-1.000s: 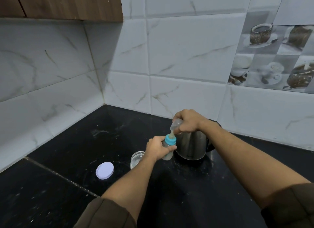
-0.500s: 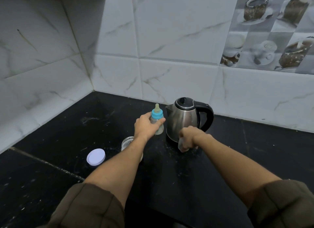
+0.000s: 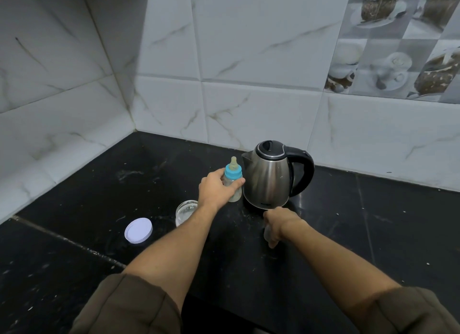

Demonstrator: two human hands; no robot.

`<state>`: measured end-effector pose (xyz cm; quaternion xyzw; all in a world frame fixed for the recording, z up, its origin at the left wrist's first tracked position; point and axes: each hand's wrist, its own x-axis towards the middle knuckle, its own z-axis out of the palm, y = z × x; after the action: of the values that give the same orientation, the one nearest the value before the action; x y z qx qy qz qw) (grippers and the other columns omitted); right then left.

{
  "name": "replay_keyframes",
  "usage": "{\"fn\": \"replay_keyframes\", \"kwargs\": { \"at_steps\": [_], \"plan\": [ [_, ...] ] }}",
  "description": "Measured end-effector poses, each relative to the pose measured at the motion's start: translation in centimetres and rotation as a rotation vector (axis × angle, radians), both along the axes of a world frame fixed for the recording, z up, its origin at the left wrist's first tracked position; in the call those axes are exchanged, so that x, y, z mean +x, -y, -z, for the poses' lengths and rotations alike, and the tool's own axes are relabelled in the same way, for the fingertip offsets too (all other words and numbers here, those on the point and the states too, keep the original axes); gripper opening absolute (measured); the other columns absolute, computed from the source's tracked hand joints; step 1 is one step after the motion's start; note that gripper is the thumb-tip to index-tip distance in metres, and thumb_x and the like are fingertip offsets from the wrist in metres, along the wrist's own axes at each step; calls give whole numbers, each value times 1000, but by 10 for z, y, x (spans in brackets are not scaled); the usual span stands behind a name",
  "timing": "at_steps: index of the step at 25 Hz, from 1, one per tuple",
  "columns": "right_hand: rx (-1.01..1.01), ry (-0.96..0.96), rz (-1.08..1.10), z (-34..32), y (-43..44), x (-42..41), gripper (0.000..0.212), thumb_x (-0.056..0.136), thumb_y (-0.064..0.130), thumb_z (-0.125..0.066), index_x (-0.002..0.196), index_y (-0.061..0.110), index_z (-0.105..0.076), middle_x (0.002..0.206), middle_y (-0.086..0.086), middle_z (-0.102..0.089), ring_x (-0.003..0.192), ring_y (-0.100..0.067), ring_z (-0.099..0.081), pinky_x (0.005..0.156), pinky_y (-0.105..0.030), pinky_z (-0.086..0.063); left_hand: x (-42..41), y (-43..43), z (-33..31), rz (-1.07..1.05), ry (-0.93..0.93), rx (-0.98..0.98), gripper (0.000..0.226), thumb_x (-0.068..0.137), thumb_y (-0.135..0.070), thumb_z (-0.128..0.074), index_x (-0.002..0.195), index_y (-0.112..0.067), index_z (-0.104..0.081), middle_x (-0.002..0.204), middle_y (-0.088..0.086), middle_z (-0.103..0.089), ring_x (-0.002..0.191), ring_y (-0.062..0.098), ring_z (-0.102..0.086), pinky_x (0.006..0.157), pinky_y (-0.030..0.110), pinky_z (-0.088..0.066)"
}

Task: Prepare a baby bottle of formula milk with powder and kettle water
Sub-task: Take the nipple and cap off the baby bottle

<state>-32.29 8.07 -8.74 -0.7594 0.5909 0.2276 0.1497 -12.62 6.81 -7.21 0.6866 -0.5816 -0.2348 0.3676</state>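
Note:
A small baby bottle (image 3: 233, 175) with a blue collar and a pale teat stands upright on the black counter (image 3: 373, 234), just left of the steel kettle (image 3: 270, 178). My left hand (image 3: 214, 189) grips the bottle's body from the left. My right hand (image 3: 276, 224) is low on the counter in front of the kettle, its fingers curled round the bottle's clear cap (image 3: 267, 232), which is mostly hidden by the hand. The kettle's lid is closed and its black handle points right.
An open glass jar (image 3: 186, 209) stands on the counter just under my left wrist. Its white lid (image 3: 138, 230) lies flat further left. Tiled walls meet in a corner at the back left.
My right hand pulled the clear cap off the teat and brought it down to the counter in front of the kettle. My left hand set the bottle a little further back.

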Motion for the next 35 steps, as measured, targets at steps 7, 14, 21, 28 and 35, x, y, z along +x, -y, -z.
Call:
{"fn": "replay_keyframes", "kwargs": {
  "at_steps": [7,14,21,28,35],
  "plan": [
    [31,157,94,-87,17,29,12,89,13,-72,95,4,-69,83,-12,-72,78,-26,-76,81,-38,-65,2,-1,-4,16,7,-3,54,81,-58,-82,120,-24,-69,107,-12,-72,103,8,-67,95,38,-58],
    [-275,543,147,-133,38,64,36,82,34,-66,110,12,-61,101,-9,-70,88,-25,-66,67,-33,-51,5,-6,-18,0,-36,2,43,74,-61,-83,100,-28,-75,83,-11,-74,84,6,-69,80,36,-61],
    [-416,537,64,-112,47,73,47,76,59,-79,84,16,-63,81,-1,-66,83,-21,-65,66,-31,-46,12,-12,-22,33,-72,-9,45,65,-60,-89,95,-29,-75,82,-12,-76,83,4,-71,77,33,-61],
    [-387,517,-110,-110,44,63,45,75,53,-83,80,17,-56,76,4,-58,79,-20,-57,65,-31,-42,9,-15,-22,63,-88,37,31,64,-45,-95,81,-24,-78,73,-10,-76,76,3,-72,72,30,-60],
    [-354,477,-265,-106,49,49,41,75,49,-85,72,26,-50,72,8,-57,76,-19,-56,69,-34,-45,3,-22,-17,103,-57,53,36,63,-48,-94,90,-28,-82,74,-13,-77,77,1,-73,70,26,-58]
  ]
}}
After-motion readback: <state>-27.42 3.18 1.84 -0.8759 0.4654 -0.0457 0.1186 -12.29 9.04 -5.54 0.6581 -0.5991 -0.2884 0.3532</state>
